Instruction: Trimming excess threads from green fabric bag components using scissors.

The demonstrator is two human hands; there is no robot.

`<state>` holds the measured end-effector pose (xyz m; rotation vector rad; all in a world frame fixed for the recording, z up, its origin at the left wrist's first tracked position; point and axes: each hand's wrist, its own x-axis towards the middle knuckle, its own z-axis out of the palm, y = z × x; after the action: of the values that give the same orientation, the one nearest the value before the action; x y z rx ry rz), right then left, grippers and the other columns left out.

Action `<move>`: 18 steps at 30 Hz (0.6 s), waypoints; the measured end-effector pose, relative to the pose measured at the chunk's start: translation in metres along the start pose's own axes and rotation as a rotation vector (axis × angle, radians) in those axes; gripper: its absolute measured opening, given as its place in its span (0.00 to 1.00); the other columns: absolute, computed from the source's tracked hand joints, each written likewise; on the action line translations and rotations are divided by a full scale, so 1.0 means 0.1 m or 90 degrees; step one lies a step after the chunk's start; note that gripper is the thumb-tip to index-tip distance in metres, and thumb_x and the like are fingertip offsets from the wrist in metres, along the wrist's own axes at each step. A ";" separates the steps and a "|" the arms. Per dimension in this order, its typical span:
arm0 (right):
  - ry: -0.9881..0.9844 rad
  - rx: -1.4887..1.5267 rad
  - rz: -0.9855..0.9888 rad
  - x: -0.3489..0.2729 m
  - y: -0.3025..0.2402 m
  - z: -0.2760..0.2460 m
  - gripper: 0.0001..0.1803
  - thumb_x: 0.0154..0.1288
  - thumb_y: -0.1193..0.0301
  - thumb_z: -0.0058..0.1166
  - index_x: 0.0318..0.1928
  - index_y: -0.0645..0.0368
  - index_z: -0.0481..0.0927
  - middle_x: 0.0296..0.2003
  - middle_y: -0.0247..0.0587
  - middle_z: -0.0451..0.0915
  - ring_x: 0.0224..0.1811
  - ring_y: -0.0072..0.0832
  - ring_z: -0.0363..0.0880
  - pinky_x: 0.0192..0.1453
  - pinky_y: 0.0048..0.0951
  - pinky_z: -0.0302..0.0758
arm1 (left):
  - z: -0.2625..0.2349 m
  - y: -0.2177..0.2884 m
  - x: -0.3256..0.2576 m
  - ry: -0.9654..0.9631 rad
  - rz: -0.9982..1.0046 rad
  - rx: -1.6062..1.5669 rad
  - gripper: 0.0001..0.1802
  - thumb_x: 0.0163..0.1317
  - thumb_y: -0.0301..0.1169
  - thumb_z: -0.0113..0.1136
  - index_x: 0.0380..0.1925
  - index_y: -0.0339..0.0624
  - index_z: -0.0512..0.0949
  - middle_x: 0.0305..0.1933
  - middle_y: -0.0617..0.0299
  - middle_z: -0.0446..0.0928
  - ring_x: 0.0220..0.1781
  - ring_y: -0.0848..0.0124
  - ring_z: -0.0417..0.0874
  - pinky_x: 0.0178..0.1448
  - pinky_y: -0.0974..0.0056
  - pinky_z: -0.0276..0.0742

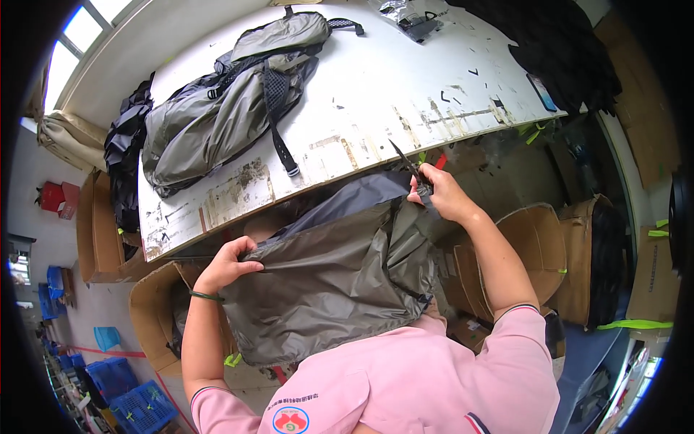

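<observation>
A thin olive-grey fabric piece [318, 286], with a darker navy-grey layer [347, 205] along its far edge, hangs stretched between my hands and drapes toward my lap. My left hand [228, 266] is closed on its upper left edge, thumb on top. At the upper right corner, my right hand [444, 194] is closed around a pair of dark, pointed scissors [406, 160], the tips directed away toward the table. Its fingers also meet the fabric's corner there; whether they grip it I cannot tell.
On the worn white table [361, 94] lies an olive-grey backpack [217, 116] with black straps. Dark fabric heaps [557, 50] cover the far right, near a phone [542, 92]. Cardboard boxes [531, 242] stand beneath and beside the table. Blue crates [143, 406] are on the floor at left.
</observation>
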<state>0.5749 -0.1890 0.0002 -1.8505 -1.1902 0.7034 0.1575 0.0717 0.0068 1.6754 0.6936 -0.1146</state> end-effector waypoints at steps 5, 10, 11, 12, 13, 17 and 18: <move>0.014 -0.323 -0.094 0.17 0.02 0.13 0.22 0.52 0.60 0.72 0.36 0.60 0.75 0.32 0.48 0.80 0.37 0.50 0.79 0.40 0.41 0.75 | 0.10 0.03 0.00 0.034 0.046 -0.010 0.16 0.52 0.22 0.73 0.37 0.40 0.74 0.36 0.72 0.73 0.39 0.81 0.70 0.46 0.72 0.70; -0.162 -0.337 -0.278 0.40 -0.64 0.40 0.28 0.45 0.51 0.74 0.33 0.59 0.75 0.29 0.44 0.79 0.35 0.47 0.79 0.39 0.41 0.73 | 0.27 0.03 -0.13 0.109 0.134 0.025 0.16 0.53 0.21 0.72 0.40 0.38 0.75 0.38 0.69 0.75 0.42 0.79 0.73 0.48 0.71 0.73; -0.223 -0.362 -0.301 0.46 -0.77 0.49 0.31 0.42 0.47 0.74 0.32 0.58 0.75 0.29 0.42 0.79 0.35 0.44 0.79 0.41 0.38 0.71 | 0.30 0.03 -0.17 0.134 0.133 0.042 0.16 0.54 0.21 0.71 0.40 0.37 0.75 0.39 0.68 0.75 0.42 0.78 0.73 0.48 0.70 0.73; -0.266 -0.370 -0.324 0.53 -0.84 0.58 0.30 0.42 0.46 0.73 0.32 0.58 0.76 0.29 0.41 0.79 0.35 0.42 0.79 0.42 0.37 0.70 | 0.34 0.01 -0.18 0.156 0.144 0.048 0.16 0.54 0.20 0.71 0.41 0.37 0.76 0.39 0.67 0.75 0.42 0.77 0.74 0.48 0.70 0.74; -0.308 -0.379 -0.345 0.58 -0.90 0.66 0.30 0.43 0.45 0.73 0.31 0.57 0.76 0.29 0.39 0.79 0.36 0.41 0.80 0.44 0.36 0.69 | 0.36 0.00 -0.20 0.163 0.143 0.044 0.16 0.54 0.20 0.71 0.41 0.37 0.76 0.39 0.67 0.75 0.42 0.77 0.74 0.48 0.70 0.74; -0.408 -0.399 -0.358 0.74 -1.09 0.93 0.30 0.44 0.44 0.71 0.32 0.57 0.76 0.30 0.38 0.80 0.37 0.40 0.80 0.46 0.36 0.69 | 0.44 0.01 -0.25 0.210 0.182 0.059 0.16 0.53 0.19 0.70 0.40 0.37 0.75 0.37 0.63 0.76 0.39 0.74 0.75 0.46 0.68 0.74; -0.445 -0.408 -0.346 0.77 -1.14 0.99 0.30 0.44 0.44 0.71 0.32 0.57 0.77 0.30 0.38 0.80 0.37 0.40 0.80 0.47 0.37 0.69 | 0.45 0.01 -0.26 0.215 0.185 0.068 0.16 0.52 0.20 0.70 0.39 0.37 0.75 0.36 0.62 0.76 0.38 0.72 0.76 0.45 0.67 0.75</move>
<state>0.4745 -0.0602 0.0446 -1.6422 -2.4898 0.7167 0.1501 0.0204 0.0088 1.9012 0.6940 0.3508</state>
